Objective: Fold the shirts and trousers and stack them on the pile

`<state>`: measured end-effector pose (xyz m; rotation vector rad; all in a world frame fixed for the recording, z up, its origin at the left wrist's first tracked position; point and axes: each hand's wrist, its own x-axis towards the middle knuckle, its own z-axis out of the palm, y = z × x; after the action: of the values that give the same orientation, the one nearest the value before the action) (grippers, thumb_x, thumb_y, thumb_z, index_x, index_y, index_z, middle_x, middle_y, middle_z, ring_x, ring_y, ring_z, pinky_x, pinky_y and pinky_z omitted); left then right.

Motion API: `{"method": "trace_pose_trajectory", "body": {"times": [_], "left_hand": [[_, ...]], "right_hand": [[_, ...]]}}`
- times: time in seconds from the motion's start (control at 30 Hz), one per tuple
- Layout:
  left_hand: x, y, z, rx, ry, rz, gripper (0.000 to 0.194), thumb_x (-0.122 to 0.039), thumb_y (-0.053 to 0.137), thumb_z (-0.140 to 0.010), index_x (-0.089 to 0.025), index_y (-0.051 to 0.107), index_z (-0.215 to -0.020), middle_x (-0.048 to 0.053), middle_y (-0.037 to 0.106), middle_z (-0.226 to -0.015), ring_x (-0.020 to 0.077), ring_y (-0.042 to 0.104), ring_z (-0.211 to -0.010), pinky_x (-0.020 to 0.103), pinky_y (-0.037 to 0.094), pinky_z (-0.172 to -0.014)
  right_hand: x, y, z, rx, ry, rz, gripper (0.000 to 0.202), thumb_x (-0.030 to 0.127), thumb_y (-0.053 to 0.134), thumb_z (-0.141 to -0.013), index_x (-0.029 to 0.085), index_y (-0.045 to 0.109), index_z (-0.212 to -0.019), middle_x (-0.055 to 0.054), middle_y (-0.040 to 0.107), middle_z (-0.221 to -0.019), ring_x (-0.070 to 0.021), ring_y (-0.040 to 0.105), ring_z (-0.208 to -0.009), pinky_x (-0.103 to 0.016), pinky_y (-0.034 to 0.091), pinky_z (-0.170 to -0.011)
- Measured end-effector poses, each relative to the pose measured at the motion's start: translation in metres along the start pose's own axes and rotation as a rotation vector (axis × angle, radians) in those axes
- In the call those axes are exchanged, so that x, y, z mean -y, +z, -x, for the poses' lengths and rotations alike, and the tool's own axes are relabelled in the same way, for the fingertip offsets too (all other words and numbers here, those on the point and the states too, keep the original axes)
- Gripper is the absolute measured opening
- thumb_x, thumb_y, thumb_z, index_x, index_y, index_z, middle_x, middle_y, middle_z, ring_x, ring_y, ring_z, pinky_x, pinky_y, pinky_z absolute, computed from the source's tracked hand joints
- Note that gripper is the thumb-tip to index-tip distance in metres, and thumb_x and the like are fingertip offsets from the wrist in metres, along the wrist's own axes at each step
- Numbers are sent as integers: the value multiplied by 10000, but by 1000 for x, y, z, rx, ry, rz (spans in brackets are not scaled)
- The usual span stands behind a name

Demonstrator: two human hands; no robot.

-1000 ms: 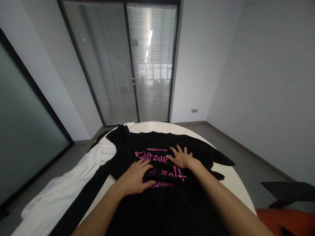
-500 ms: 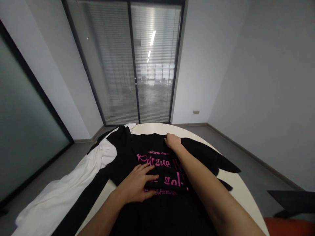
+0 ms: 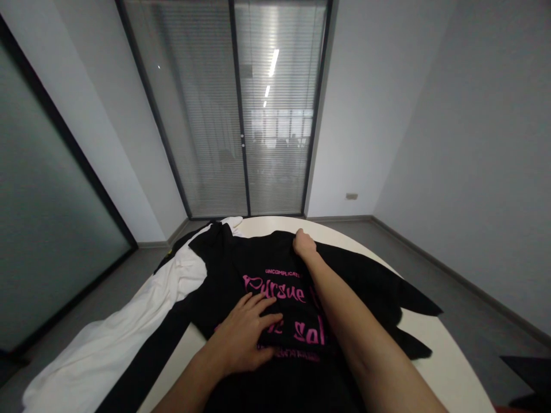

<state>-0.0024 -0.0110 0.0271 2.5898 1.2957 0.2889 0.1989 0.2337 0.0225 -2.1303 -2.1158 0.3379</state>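
A black garment with pink lettering [image 3: 297, 294] is spread over the round table, its sleeve reaching out to the right. My left hand [image 3: 245, 332] lies on the lettering with its fingers spread. At the garment's far edge, my right hand [image 3: 305, 244] has its fingers curled round the black cloth. A white sleeve-like cloth [image 3: 129, 321] and a black sleeve [image 3: 159, 344] run down the table's left side toward me.
The pale tabletop [image 3: 456, 350] shows at the right and along the far edge. Beyond it stands a glass partition with blinds [image 3: 206, 143]. A dark object [image 3: 529, 373] is at the lower right, beside the table.
The view has shifted slightly left. The garment's right sleeve and lower right part reach further right over the table. My right hand keeps its hold on the far edge.
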Motion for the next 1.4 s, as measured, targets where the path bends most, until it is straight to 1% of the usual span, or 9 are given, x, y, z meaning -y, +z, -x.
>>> {"method": "trace_pose_trajectory", "body": {"times": [0.17,0.3,0.43,0.57,0.67,0.8,0.97,1.2,1.4], "left_hand": [[-9,-3,-5,-107,-23,-22,557,-332,704,-832,-278,559,-1368,71,531,-1446,293,473,-1323,505,337,-1153],[-7,2,-3,-45,21,21,593,-370,702,-845,-288,523,-1405,61,541,-1441,289,479,-1328,491,344,-1156],[-4,7,0,26,33,36,639,-401,668,-873,-354,445,-1470,46,419,-1557,316,364,-1436,548,287,-1181],[-3,9,1,58,23,55,628,-392,636,-897,-372,421,-1487,37,361,-1592,313,297,-1473,556,277,-1185],[-2,11,1,51,21,69,637,-405,646,-891,-371,422,-1487,40,359,-1593,315,298,-1473,560,268,-1189],[-1,13,2,17,41,79,633,-401,643,-894,-365,423,-1486,38,370,-1587,305,311,-1468,548,264,-1194],[-2,13,2,25,46,67,610,-416,629,-900,-346,444,-1477,48,382,-1581,308,317,-1465,547,272,-1192],[-4,12,3,1,56,64,599,-402,646,-889,-334,472,-1458,48,396,-1573,295,347,-1451,527,279,-1195],[-5,13,2,19,32,25,591,-425,613,-913,-321,453,-1473,39,396,-1574,276,328,-1463,497,274,-1204]], "right_hand": [[-2,7,-8,15,-120,-53,645,362,325,-1040,91,84,-1573,-229,436,-1498,-257,446,-1373,-365,328,-1110],[-3,15,-1,85,-167,-23,681,496,404,-1001,186,209,-1575,-153,277,-1611,-349,232,-1480,-532,174,-1176],[10,13,14,74,-205,9,628,556,327,-1002,236,316,-1543,-114,244,-1629,-373,130,-1497,-641,37,-1157],[31,14,32,149,-181,7,741,686,295,-953,280,245,-1570,-125,188,-1643,-423,132,-1483,-722,122,-1097],[32,15,42,228,-209,43,766,678,352,-943,274,217,-1581,-110,135,-1659,-396,112,-1498,-669,167,-1126],[6,2,48,58,-191,61,612,502,374,-1002,202,334,-1534,-153,349,-1574,-300,355,-1424,-453,340,-1116],[-53,-33,50,-94,136,117,451,197,400,-975,68,500,-1395,-279,560,-1341,-334,561,-1252,-453,444,-1004],[-129,-46,53,-79,394,97,404,235,457,-944,42,645,-1246,-306,648,-1186,-360,629,-1168,-454,504,-910],[-136,-37,52,-161,359,58,468,177,293,-986,42,490,-1388,-285,631,-1227,-309,642,-1140,-416,490,-916]]}}
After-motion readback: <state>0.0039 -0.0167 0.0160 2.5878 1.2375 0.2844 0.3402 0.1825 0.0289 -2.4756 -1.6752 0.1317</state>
